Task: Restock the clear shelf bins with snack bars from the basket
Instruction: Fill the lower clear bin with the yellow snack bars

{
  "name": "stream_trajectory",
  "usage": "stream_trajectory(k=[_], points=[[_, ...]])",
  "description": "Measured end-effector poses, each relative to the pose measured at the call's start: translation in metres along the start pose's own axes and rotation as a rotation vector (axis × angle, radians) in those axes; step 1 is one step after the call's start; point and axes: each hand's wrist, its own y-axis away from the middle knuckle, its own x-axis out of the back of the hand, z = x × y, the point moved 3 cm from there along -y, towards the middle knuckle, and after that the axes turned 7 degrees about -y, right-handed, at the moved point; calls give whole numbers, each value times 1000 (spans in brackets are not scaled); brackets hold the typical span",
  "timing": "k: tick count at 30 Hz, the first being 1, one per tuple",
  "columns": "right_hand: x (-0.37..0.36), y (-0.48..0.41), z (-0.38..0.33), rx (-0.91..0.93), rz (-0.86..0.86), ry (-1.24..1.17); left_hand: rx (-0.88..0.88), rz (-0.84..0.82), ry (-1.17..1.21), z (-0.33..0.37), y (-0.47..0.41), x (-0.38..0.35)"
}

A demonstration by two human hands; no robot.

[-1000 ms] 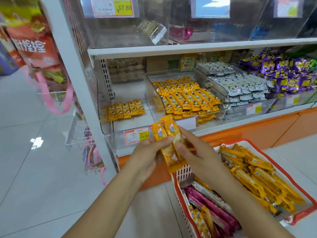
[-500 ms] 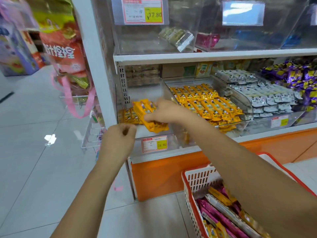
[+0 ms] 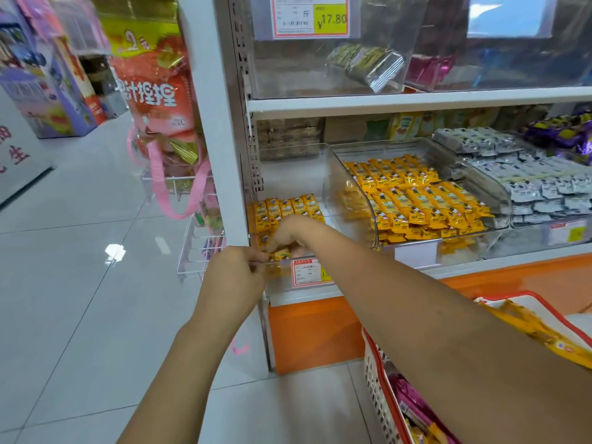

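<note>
Head camera: a person is bending toward the lowest shelf, the right hand (image 3: 290, 233) reaching into the near-empty clear bin (image 3: 290, 179) with fingers curling down onto a few yellow snack bars (image 3: 279, 253) at the bin's front edge. The left hand (image 3: 234, 277), at seven o'clock of the right, is hovering at the front lip with fingers curled; whether it is pinching a bar or the lip itself cannot be told through the blur. A single neat row of bars (image 3: 286, 207) is lying at twelve o'clock of the right hand, and more are waiting in the basket (image 3: 374, 376) at five o'clock of the frame. The risk is judged to be at the lip, where a loosened grip could be sending bars over onto the floor or skewing the row behind. The bars are showing as slim, glossy yellow wrappers with a cartoon figure, likely slippery.
</note>
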Motion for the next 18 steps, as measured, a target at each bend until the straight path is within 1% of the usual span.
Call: stream_trajectory(k=[4, 6, 9, 11, 12, 14, 15, 18], points=[[3, -2, 4, 39, 133, -17, 10, -1, 23, 0, 3, 0], [12, 8, 7, 92, 259, -45, -16, 45, 20, 4, 7, 1], [27, 45, 21, 240, 449, -251, -97, 104, 55, 15, 16, 0], [27, 84, 38, 378, 552, -310, -152, 82, 69, 23, 22, -7], [24, 102, 51, 431, 586, -338, -181, 53, 62, 27, 25, -14], [13, 133, 84, 431, 622, -324, -247, -41, 27, 38, 33, -31], [4, 140, 106, 395, 618, -310, -283, -103, -8, 43, 39, -42], [-31, 139, 183, 223, 563, -385, -399, -331, -187, 55, 59, -84]])
